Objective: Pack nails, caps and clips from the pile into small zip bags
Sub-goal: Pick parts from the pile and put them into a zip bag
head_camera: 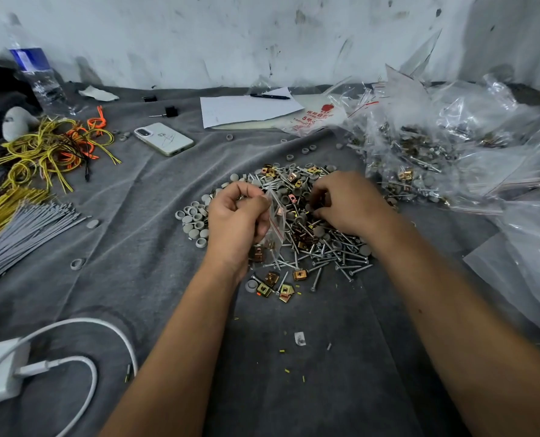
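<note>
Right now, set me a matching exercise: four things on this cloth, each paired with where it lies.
Things:
1. phone
2. pen
3. zip bag
4. water bottle

Places:
A. pinched in the left hand
B. on the white paper
C. far left, by the wall
D. face down, left of the paper

Pairs: 1-D, 2-B, 3-A, 4-C
</note>
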Tool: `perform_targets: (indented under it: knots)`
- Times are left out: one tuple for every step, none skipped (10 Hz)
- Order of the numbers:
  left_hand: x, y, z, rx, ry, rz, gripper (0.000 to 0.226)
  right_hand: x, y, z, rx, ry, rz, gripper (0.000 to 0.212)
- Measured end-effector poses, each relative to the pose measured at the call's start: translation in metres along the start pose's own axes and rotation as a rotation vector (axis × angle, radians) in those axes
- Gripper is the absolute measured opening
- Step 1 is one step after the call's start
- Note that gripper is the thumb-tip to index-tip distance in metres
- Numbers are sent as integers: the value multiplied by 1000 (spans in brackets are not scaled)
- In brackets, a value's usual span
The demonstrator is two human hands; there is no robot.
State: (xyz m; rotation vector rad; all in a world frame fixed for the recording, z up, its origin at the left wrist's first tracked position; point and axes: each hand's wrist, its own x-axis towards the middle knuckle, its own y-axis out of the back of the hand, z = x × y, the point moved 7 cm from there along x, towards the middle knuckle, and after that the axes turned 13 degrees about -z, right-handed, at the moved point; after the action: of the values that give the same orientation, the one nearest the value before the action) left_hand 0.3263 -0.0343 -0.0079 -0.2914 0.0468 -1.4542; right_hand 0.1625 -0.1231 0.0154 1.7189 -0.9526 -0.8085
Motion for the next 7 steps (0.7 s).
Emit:
perform_targets:
  knots:
    - [1,0,-1,-6,-1,0,20,2,0,-9,-10,63,-6,26]
    - [1,0,-2,-6,-1,-4,21,3,-1,-14,-37,93,-81,25]
    - [2,0,-3,-4,-6,-4,24,3,-6,-23,-39,149,-129,22]
    - [2,0,-3,-3,-13,-3,25,2,-10,-29,-98,175,-99,20]
    - [2,1,-3,-1,-7,-2,23,-5,-8,-16,95,166,-46,13]
    - [2,1,-3,20,-15,4,23,-26,2,-5,353,192,146,14]
    - [2,-3,-2,82,-36,1,19,-50,10,-19,476,348,262,14]
